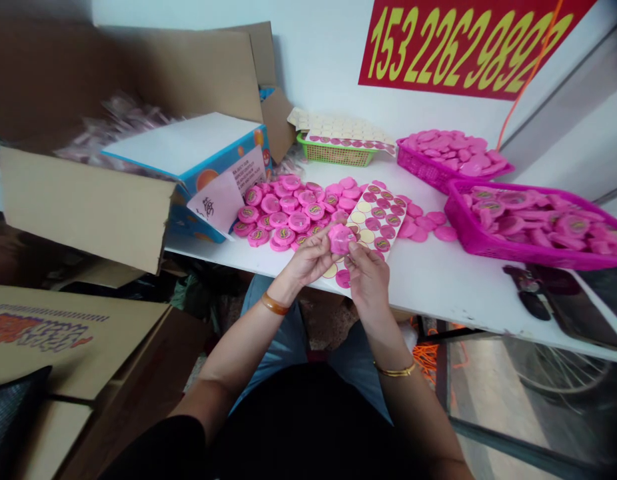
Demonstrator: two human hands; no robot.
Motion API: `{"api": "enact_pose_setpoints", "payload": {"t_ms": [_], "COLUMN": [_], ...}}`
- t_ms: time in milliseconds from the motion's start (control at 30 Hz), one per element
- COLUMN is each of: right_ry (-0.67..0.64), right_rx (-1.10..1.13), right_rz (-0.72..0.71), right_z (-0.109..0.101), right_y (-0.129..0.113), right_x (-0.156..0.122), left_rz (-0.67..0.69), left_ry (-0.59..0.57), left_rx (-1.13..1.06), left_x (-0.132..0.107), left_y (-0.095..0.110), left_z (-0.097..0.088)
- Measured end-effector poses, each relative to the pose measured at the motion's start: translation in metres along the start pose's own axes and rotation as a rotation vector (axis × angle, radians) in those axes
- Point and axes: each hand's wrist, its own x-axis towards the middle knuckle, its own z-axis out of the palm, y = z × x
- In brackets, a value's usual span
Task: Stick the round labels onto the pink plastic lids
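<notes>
The person's left hand [308,260] is curling its fingers against one side of a pink round disc [341,239], while the right hand [368,280] is pinching the other side between thumb and fingertips. Both hands are nearly closed, holding the disc up just above a sheet of round stickers [376,227], which is lying beneath them and reaching toward 1 o'clock, with pale circles showing among the printed ones. An amber bangle [274,304] is circling the left wrist and a thin gold bangle [394,369] the right. At 11 o'clock, a heap of labelled pink discs [283,210] is spreading across the white table [438,300], while loose plain discs [423,223] are lying at 2 o'clock. Farther out, a magenta plastic basket [538,255] full of labelled discs is sitting at 2 o'clock, and a second magenta basket [428,175] of plain discs is standing at 1 o'clock. A green basket [336,157] is carrying more sticker sheets at 12 o'clock, and a cardboard box [88,207] is standing open at 10 o'clock.
</notes>
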Motion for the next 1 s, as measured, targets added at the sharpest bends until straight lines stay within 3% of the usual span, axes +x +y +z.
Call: {"api": "enact_pose_setpoints", "payload": {"t_ms": [1000], "right_ry": [0.087], "right_rx": [-0.266], "right_rz": [-0.35], "right_z": [-0.002], "right_y": [0.01], "right_x": [-0.005], "left_rz": [-0.004], "left_ry": [0.057], "left_rx": [0.051], "left_x": [-0.004], "left_y": [-0.004], "left_z": [-0.003]}}
